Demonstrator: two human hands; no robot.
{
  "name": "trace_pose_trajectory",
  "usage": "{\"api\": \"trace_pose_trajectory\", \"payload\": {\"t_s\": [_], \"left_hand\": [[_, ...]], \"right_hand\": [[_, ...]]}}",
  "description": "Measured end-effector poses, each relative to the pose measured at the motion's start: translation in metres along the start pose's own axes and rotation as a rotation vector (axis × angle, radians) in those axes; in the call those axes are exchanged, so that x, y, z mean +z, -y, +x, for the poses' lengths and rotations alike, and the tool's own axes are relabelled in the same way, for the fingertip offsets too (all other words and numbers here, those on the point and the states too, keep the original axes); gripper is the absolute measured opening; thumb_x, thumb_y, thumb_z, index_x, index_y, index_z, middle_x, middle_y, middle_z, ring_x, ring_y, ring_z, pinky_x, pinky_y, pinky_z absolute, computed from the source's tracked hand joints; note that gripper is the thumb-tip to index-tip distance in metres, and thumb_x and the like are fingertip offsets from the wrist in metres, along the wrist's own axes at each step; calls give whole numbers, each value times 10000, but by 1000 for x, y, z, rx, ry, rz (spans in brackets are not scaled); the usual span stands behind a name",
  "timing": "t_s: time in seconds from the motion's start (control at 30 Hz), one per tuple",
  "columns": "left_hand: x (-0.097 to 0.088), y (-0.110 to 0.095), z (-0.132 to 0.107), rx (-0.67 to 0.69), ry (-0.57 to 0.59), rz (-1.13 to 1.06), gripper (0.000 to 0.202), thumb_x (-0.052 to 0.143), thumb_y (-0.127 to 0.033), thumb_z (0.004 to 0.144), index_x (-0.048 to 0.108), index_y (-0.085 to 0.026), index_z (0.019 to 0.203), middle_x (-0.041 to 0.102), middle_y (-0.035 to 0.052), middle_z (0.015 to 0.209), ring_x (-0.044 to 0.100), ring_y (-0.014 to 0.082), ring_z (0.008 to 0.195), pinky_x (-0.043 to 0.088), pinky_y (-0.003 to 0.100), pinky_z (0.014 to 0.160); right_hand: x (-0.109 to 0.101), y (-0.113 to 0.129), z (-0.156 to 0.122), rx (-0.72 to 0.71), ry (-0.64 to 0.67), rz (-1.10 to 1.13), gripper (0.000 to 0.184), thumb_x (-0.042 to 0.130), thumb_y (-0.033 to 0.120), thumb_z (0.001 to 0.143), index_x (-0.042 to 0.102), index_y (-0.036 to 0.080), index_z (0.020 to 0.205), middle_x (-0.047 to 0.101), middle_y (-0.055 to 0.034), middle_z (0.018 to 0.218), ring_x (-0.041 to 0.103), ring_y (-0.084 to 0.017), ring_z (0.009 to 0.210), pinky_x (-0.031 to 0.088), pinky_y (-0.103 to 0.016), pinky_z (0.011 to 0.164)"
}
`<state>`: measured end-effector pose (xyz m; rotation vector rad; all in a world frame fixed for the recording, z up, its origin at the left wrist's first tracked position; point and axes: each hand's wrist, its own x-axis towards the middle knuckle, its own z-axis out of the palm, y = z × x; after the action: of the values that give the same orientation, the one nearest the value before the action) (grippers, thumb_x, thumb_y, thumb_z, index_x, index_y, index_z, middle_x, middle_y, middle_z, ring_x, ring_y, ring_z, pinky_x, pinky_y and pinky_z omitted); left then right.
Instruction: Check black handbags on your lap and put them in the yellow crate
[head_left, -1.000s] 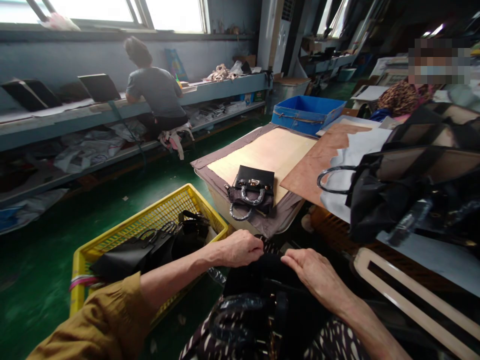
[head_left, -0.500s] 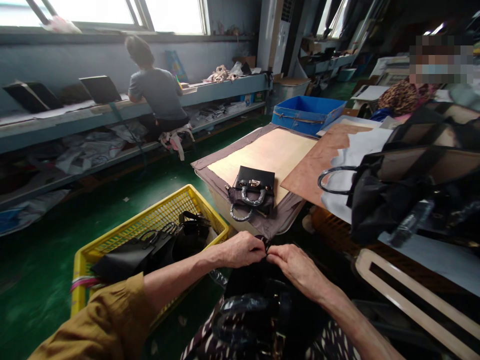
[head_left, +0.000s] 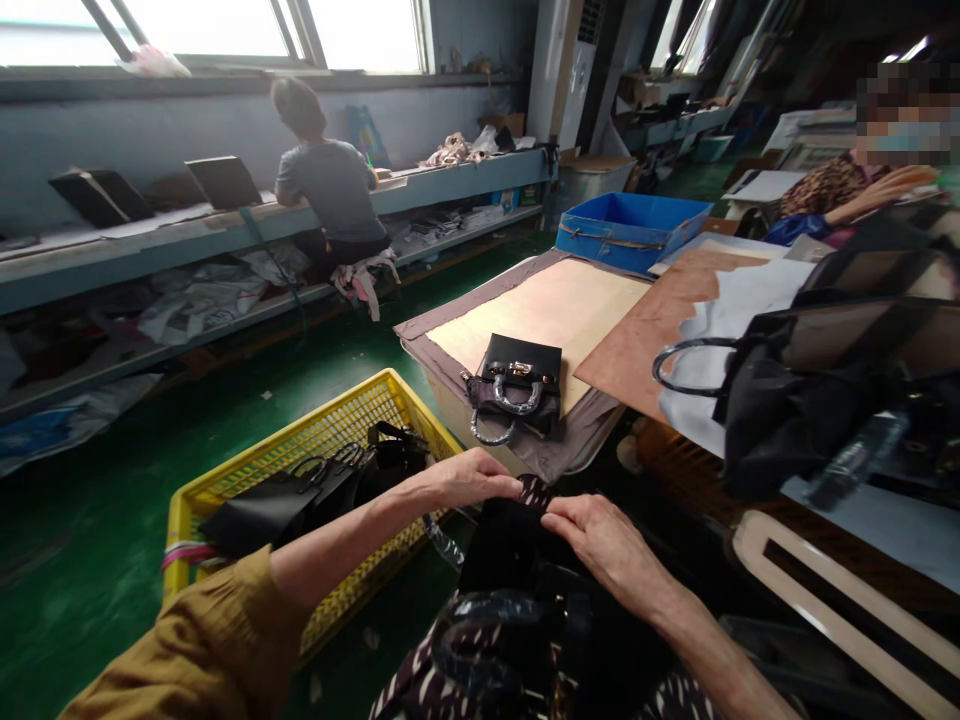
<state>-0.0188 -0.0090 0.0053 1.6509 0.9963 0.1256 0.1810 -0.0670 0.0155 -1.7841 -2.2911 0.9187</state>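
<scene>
A black handbag (head_left: 517, 560) rests on my lap, over patterned dark cloth. Its handle (head_left: 487, 610), wrapped in clear plastic, lies toward me. At the far edge of the bag, my left hand (head_left: 469, 480) is closed, thumb and fingers pinching the left part of that edge. My right hand (head_left: 604, 545) pinches the same edge a little to the right, with a small gap between the hands. What lies right under the fingertips is partly hidden. Beyond, a small black handbag (head_left: 523, 360) with plastic-wrapped handles lies on a board-topped bin (head_left: 540, 295).
On my left stands a yellow crate (head_left: 184, 500) holding black bags. At right, black bags (head_left: 810, 390) crowd a table with a brown board (head_left: 637, 320). A blue tub (head_left: 630, 225) stands behind. One person (head_left: 330, 180) sits at the bench; another person's hand (head_left: 892, 190) shows at far right.
My hands have drawn slightly apart along the bag's edge, and the fingers of my left hand are straighter. The whole view has shifted slightly. A co-worker's hand has come up at far right.
</scene>
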Motion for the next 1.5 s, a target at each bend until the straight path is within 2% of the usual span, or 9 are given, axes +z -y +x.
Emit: {"api": "trace_pose_trajectory", "payload": {"t_s": [0.1, 0.2, 0.4, 0.6, 0.8, 1.03, 1.13, 1.33, 1.5], "left_hand": [[8, 3, 1, -7, 13, 92, 356, 539, -458, 735, 640, -119, 699, 375, -48, 519, 281, 73, 495, 218, 211, 454], [16, 6, 2, -91, -2, 34, 355, 523, -452, 736, 626, -120, 663, 352, -49, 502, 263, 72, 475, 197, 220, 440], [24, 10, 1, -243, -18, -186, 276, 540, -351, 677, 684, -148, 795, 491, -33, 555, 377, 86, 506, 285, 203, 474], [26, 10, 4, -394, -49, -364, 265, 583, -277, 557, 688, -161, 771, 532, -30, 537, 419, 97, 490, 306, 204, 449], [32, 15, 4, -336, -42, -419, 208, 546, -243, 575, 660, -151, 722, 515, -33, 525, 415, 95, 466, 291, 206, 423], [37, 17, -2, -201, -99, -301, 175, 533, -293, 646, 553, -133, 580, 394, -48, 467, 310, 73, 421, 186, 226, 401], [34, 15, -6, -130, -68, -285, 186, 517, -290, 674, 582, -122, 627, 385, -47, 484, 300, 73, 439, 175, 229, 410], [25, 9, -12, -43, 68, -189, 258, 502, -345, 737, 629, -120, 751, 367, -51, 527, 280, 72, 484, 183, 223, 438], [26, 3, -4, -2, 67, -45, 256, 547, -368, 722, 572, -128, 634, 311, -59, 516, 251, 69, 496, 172, 228, 450]], "right_hand": [[2, -1, 0, -12, -17, -19, 333, 425, 319, 848, 487, 199, 544, 528, 32, 535, 458, -107, 534, 267, -232, 537], [3, -2, 0, -8, -23, -26, 330, 419, 319, 851, 482, 200, 549, 528, 32, 538, 459, -108, 536, 269, -236, 547], [4, 1, -3, 14, -23, -8, 336, 396, 329, 855, 505, 206, 562, 555, 20, 558, 465, -118, 548, 260, -244, 538], [4, 5, -4, 46, 29, 41, 359, 371, 355, 863, 521, 208, 573, 578, 16, 586, 486, -124, 573, 265, -240, 530], [4, 8, -5, 69, 40, 29, 399, 324, 399, 878, 483, 198, 573, 582, -1, 611, 501, -135, 595, 268, -242, 532], [7, 8, -2, 84, 16, -41, 367, 355, 361, 882, 521, 205, 594, 632, -9, 635, 560, -146, 627, 280, -248, 558], [9, 9, -4, 75, 6, -61, 356, 362, 348, 887, 545, 208, 616, 647, -15, 653, 573, -146, 635, 293, -245, 565], [9, 12, -8, 96, -21, -125, 374, 359, 337, 896, 557, 207, 606, 634, -14, 623, 560, -139, 599, 279, -248, 549], [9, 13, -9, 79, -33, -127, 384, 355, 341, 892, 540, 204, 585, 601, -6, 587, 525, -132, 571, 266, -243, 534]]}}
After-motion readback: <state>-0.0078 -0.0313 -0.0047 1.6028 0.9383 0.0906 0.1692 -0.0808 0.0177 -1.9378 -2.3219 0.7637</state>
